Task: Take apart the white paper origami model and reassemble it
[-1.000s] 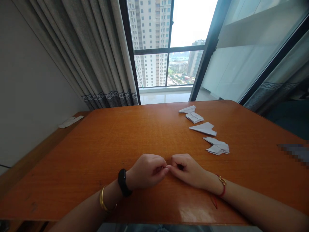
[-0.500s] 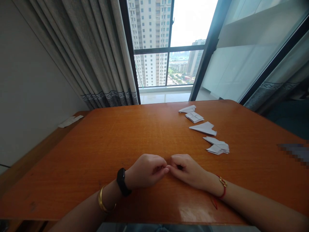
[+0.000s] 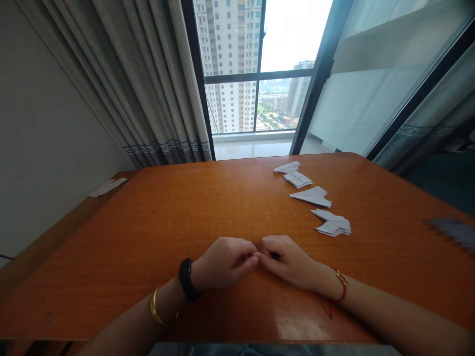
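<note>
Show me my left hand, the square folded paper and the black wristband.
Left hand [image 3: 227, 262]: head view, back of the hand.
Square folded paper [image 3: 297, 179]: head view, top face.
Black wristband [image 3: 187, 280]: head view, outer band.

Brown table [image 3: 178, 212] (glossy), folded papers [image 3: 311, 197], all white

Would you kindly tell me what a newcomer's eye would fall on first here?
Probably the bright window, beyond the far edge of the table. Next come the left hand and right hand, close together at the table's near side, then the white folded papers, scattered right of its middle.
</note>
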`<state>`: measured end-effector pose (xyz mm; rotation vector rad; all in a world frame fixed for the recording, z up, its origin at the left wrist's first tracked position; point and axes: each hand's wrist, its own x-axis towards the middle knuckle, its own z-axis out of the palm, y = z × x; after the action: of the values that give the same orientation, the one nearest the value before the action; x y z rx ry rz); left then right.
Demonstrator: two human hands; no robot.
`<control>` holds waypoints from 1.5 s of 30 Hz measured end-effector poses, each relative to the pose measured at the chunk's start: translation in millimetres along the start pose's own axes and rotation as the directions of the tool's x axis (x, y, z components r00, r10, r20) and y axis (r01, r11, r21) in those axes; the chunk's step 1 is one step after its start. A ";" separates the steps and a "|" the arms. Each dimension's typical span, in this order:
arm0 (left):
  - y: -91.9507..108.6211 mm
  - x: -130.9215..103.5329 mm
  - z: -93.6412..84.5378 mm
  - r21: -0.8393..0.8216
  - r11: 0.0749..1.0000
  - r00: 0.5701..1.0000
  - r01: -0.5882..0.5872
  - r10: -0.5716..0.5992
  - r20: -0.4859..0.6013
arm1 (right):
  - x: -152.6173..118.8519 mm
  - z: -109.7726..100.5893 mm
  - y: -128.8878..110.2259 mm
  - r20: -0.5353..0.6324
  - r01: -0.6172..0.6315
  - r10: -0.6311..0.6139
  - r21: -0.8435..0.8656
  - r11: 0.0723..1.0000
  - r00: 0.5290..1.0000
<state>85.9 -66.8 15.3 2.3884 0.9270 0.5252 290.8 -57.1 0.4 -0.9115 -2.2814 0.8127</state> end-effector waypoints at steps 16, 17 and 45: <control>5.9 0.6 -2.2 0.031 0.999 0.993 0.015 -0.019 0.120 | -0.1 1.9 -1.0 -0.012 0.108 -0.109 -0.052 0.993 0.994; 6.1 0.7 -2.3 0.024 0.999 0.992 0.023 -0.026 0.120 | 0.0 2.0 -0.2 -0.012 0.106 -0.107 -0.051 0.993 0.994; 7.4 0.6 -2.5 0.134 0.991 0.989 -0.021 0.001 0.150 | -0.1 -0.5 0.8 0.042 0.002 -0.004 0.060 0.998 0.999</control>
<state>88.7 -70.2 21.8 2.5154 0.9085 0.2898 291.5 -56.5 0.2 -0.8715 -2.2810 0.9028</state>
